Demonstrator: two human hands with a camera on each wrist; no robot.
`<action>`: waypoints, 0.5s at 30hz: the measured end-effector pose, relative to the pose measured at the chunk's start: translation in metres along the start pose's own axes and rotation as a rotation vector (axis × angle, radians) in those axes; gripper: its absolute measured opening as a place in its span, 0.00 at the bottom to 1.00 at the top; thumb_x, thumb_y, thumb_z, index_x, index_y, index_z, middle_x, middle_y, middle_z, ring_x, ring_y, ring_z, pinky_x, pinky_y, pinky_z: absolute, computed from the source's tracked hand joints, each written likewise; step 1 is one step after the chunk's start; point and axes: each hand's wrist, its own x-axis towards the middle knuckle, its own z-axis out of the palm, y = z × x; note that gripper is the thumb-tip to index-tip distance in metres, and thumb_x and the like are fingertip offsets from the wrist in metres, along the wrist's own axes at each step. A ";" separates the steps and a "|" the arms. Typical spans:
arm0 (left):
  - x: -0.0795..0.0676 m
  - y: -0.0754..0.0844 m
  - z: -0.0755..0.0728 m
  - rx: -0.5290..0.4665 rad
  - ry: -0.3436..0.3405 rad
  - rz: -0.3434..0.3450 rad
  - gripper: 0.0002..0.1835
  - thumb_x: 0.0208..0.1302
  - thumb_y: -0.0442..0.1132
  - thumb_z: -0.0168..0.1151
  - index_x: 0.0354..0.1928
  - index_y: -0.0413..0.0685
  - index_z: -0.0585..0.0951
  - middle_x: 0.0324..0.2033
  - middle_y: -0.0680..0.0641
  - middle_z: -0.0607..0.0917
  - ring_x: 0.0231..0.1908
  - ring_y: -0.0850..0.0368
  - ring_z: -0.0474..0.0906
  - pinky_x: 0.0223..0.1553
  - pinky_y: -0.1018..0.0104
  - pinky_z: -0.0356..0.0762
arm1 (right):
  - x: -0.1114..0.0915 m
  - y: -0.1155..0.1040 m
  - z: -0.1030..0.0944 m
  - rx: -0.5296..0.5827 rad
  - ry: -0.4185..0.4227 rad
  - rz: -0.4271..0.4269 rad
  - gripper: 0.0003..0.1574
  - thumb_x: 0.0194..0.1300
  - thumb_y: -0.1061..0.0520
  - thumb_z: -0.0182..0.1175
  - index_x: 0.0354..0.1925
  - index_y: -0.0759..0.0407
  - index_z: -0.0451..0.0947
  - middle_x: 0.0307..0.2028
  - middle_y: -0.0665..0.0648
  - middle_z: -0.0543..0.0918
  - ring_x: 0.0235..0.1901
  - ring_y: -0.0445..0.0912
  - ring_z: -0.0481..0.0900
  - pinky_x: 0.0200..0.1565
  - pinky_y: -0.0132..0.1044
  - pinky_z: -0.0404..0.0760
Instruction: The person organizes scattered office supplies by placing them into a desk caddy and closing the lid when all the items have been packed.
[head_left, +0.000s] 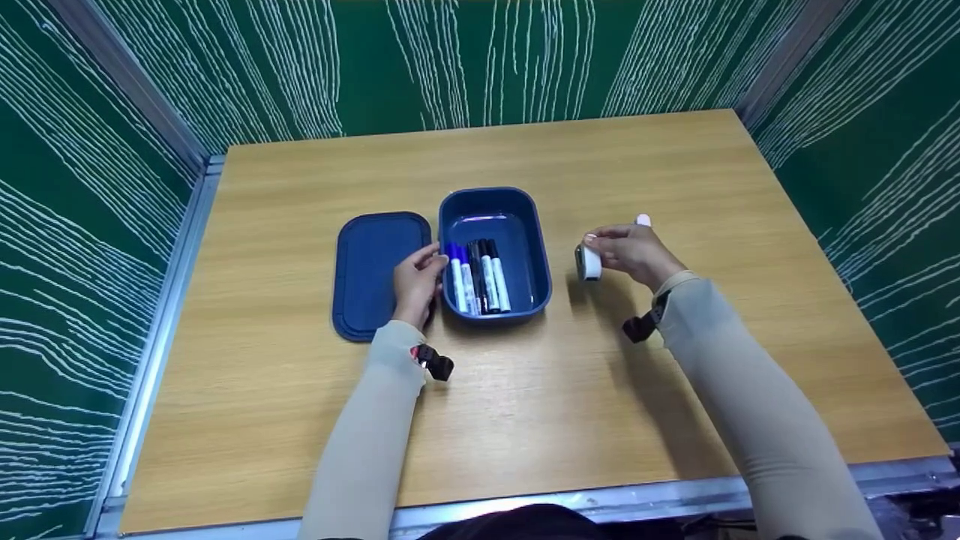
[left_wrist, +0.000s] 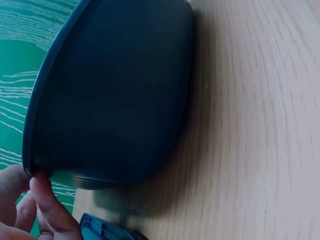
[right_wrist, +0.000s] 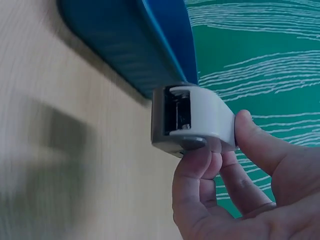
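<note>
A dark blue box (head_left: 534,289) stands uncovered near the middle of the table, with several white, blue-capped and black markers (head_left: 480,281) side by side in its left and near part. My left hand (head_left: 418,283) pinches the box's left rim (left_wrist: 31,145) between thumb and fingers. To the right of the box, my right hand (head_left: 637,251) holds a small white and dark grey stapler (right_wrist: 205,117) raised over the table. Its end has an opening with metal inside. A white tip (head_left: 643,220) shows behind that hand; whether it belongs to the stapler I cannot tell.
Left of the box, the flat dark blue lid (head_left: 375,262) lies on the wooden table (head_left: 540,405), partly behind my left hand. Green panels (head_left: 525,67) with white streaks stand along the back and sides. A metal rail (head_left: 645,499) runs along the near edge.
</note>
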 end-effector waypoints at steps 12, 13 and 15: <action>0.002 0.000 0.000 0.013 0.000 -0.008 0.20 0.64 0.35 0.65 0.59 0.45 0.81 0.44 0.47 0.84 0.27 0.66 0.73 0.21 0.78 0.74 | 0.003 -0.010 0.032 -0.019 -0.035 -0.045 0.27 0.69 0.60 0.60 0.60 0.74 0.67 0.31 0.46 0.83 0.32 0.37 0.82 0.41 0.26 0.84; 0.002 0.000 0.000 0.016 0.002 -0.006 0.20 0.64 0.35 0.65 0.59 0.45 0.81 0.43 0.47 0.83 0.26 0.67 0.73 0.21 0.78 0.74 | 0.003 -0.011 0.035 -0.022 -0.038 -0.049 0.26 0.69 0.60 0.60 0.59 0.74 0.68 0.31 0.47 0.83 0.32 0.37 0.82 0.41 0.26 0.84; 0.002 0.000 -0.001 0.021 0.005 -0.003 0.20 0.64 0.35 0.65 0.59 0.45 0.81 0.43 0.47 0.83 0.26 0.66 0.73 0.20 0.79 0.73 | 0.005 -0.011 0.041 -0.029 -0.041 -0.055 0.25 0.69 0.61 0.60 0.58 0.73 0.69 0.32 0.48 0.83 0.32 0.38 0.82 0.41 0.27 0.84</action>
